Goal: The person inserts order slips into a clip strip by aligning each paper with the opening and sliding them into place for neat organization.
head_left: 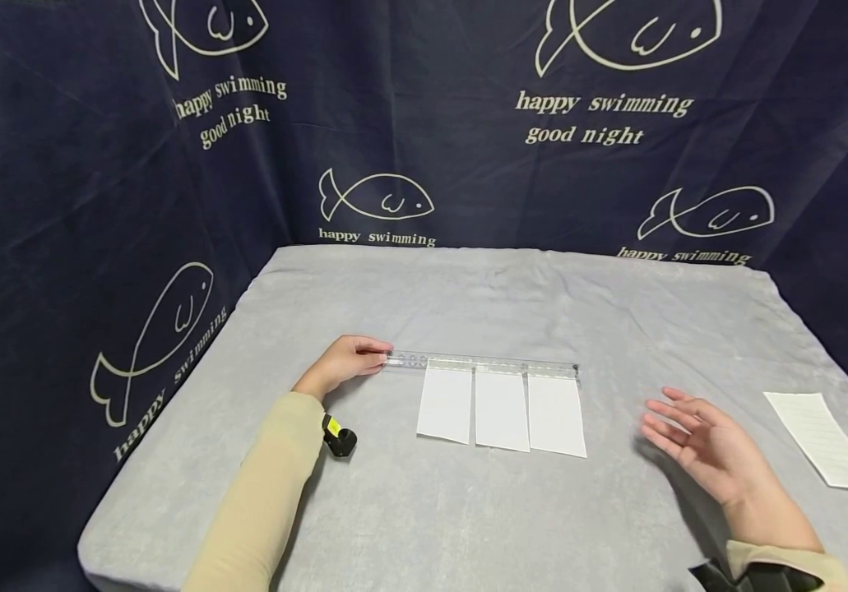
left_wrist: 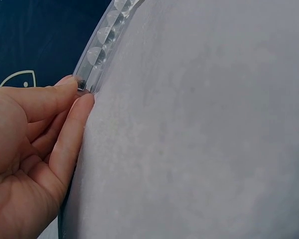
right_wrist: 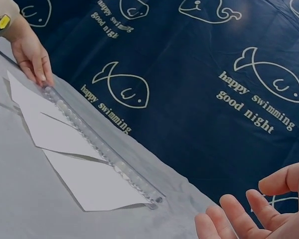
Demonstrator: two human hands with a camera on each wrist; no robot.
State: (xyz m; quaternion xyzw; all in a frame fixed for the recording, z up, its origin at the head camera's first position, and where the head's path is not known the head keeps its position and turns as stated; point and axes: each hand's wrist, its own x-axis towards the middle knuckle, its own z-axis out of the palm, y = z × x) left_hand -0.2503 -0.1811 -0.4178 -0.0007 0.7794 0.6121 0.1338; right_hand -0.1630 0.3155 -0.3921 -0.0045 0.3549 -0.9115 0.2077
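Observation:
A long clear plastic strip point(head_left: 483, 363) with a row of rounded cells lies across the grey cloth. Its left end is pinched between thumb and fingers of my left hand point(head_left: 342, 362); the left wrist view shows this grip on the strip's end point(left_wrist: 97, 55) closely. Three white paper pieces, left point(head_left: 444, 404), middle point(head_left: 501, 409) and right point(head_left: 557, 416), line up side by side along the strip's near edge, their tops overlapped by it. Well to the right, my right hand point(head_left: 720, 452) hovers palm up, fingers loosely bent, holding nothing.
Near the right edge of the cloth-covered table point(head_left: 468, 510) lies another white paper sheet point(head_left: 827, 444) with faint lines. A dark blue curtain point(head_left: 468, 148) with fish drawings hangs behind the table and at its sides.

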